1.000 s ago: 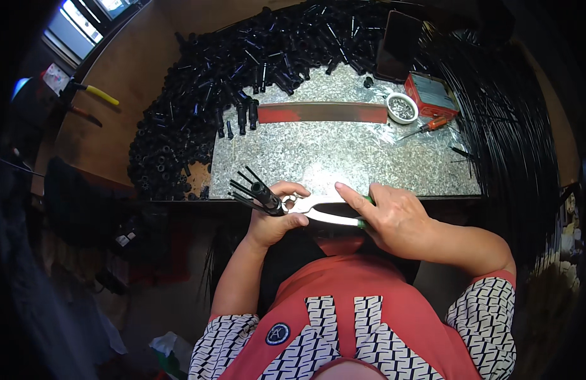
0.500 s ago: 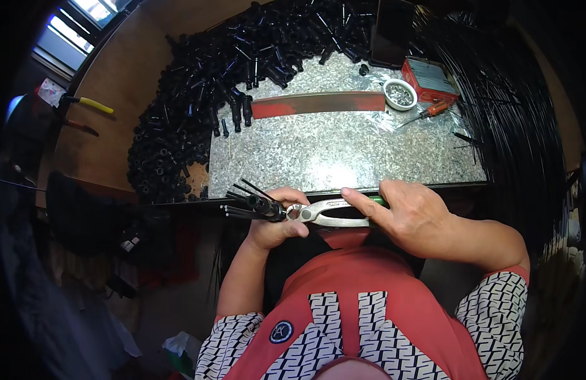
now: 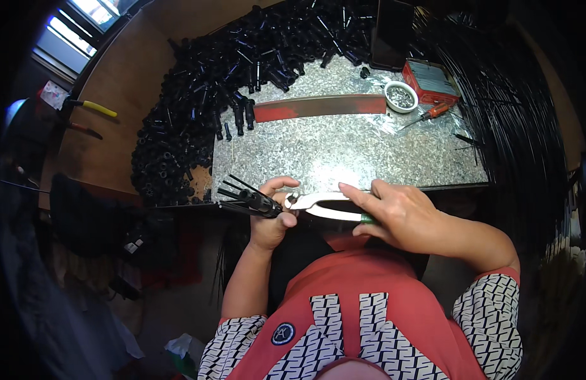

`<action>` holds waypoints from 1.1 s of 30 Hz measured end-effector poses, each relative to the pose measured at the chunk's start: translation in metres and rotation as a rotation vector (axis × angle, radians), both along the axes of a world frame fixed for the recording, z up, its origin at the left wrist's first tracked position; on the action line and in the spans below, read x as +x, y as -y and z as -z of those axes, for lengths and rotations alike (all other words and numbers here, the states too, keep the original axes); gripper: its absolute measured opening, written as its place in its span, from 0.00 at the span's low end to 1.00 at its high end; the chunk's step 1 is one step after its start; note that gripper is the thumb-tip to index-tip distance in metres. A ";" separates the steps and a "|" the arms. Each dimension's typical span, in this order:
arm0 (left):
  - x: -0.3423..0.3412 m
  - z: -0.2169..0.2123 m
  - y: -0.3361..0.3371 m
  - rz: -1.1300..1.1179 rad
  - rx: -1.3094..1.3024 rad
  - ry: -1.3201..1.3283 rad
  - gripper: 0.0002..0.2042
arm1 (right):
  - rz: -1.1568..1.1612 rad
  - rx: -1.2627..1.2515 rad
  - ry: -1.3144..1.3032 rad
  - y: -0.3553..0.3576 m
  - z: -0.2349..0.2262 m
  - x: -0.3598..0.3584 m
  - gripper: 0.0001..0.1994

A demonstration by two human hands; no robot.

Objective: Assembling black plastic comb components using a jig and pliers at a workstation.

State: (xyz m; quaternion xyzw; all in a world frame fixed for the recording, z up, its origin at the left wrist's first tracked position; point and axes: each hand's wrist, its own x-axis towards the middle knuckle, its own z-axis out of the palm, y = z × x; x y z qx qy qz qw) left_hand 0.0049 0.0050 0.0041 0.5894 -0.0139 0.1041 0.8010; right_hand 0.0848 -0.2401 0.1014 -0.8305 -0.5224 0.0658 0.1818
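Observation:
My left hand [image 3: 271, 229] is closed around a black tubular part [image 3: 260, 201] with several thin black rods [image 3: 237, 188] sticking out toward the left. Its index finger is raised along the far side. My right hand [image 3: 404, 215] grips a pair of end-cutting pliers [image 3: 331, 204], silver with green handle ends. The pliers' jaws are at the right end of the black part, close to my left thumb. Whether the jaws touch the part is too small to tell. Both hands are just in front of the tabletop's near edge.
A speckled stone slab [image 3: 293, 155] covers the tabletop. On it lie a red-brown strip [image 3: 318, 107], a white bowl of small metal pieces [image 3: 400, 97], a red box [image 3: 430, 81] and an orange-handled screwdriver [image 3: 435, 111]. Black tubular parts [image 3: 198, 95] pile up at left; long black rods [image 3: 515, 114] hang right.
The pliers' handles have spread wider, and the pliers have tilted and shifted slightly left. My left index finger has lifted; the black part has turned a little in my left hand.

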 end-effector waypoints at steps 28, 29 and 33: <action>-0.027 -0.016 0.048 0.718 -0.481 -0.208 0.49 | 0.098 1.059 -0.642 0.049 -0.041 -0.002 0.26; -0.026 -0.023 0.048 0.848 -0.271 -0.239 0.43 | 0.083 1.036 -0.542 0.050 -0.054 0.003 0.26; -0.024 -0.073 0.040 0.759 0.334 -0.067 0.28 | -0.074 0.708 -0.511 0.040 -0.061 0.023 0.17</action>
